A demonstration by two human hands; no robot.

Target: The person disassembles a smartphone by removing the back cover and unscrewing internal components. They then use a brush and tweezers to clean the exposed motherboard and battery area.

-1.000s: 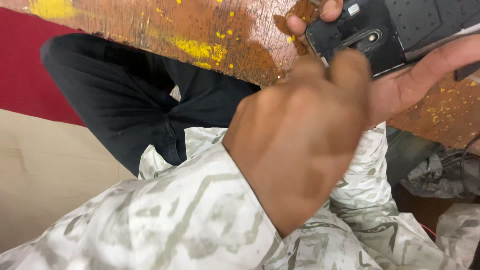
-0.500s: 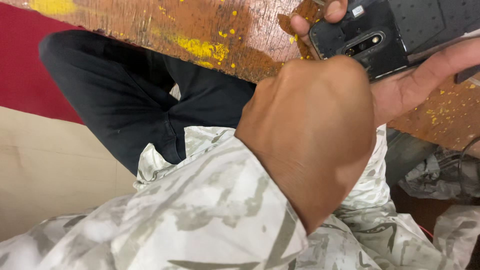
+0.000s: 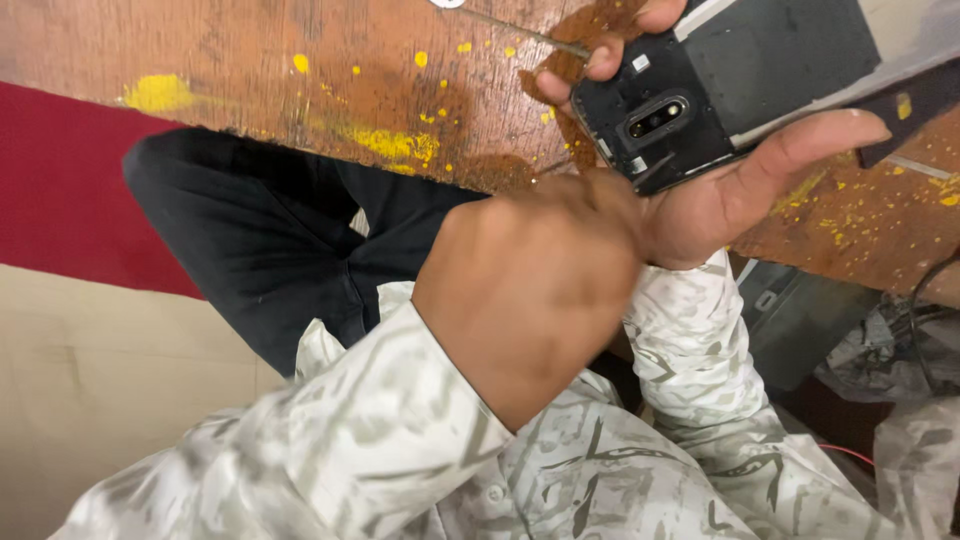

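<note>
phone: dark phone [image 3: 730, 85] with its back cover off, insides showing, top right of view, held above the wooden table [image 3: 330, 90]
phone position: lies across the right hand [image 3: 740, 190], on the palm and fingers; camera end sits low-left near the heel of the palm, other end runs off up-right
long axis: slanted, low-left to up-right, roughly along the line of the right fingers
facing: open back with its twin camera lens turned up at the viewer; screen side down on the palm, not visible
right hand grip: cradling the phone, thumb [image 3: 600, 60] hooked over the upper-left edge, fingers stretched under the lower edge; a holding grasp, not a clench
left hand: left hand [image 3: 530, 290] is just below-left of the phone's camera corner, back of hand to the camera
left fingers: curled away under the hand; cannot tell whether they pinch something or are empty
direction from left fingers: phone lies up and to the right, its camera corner closest
nearer hand: right already has it; left close beside, contact with the phone not visible
surroundings: yellow paint spatter on the table, dark trousers [image 3: 260, 240] below, pale patterned sleeves [image 3: 330, 450]
</note>
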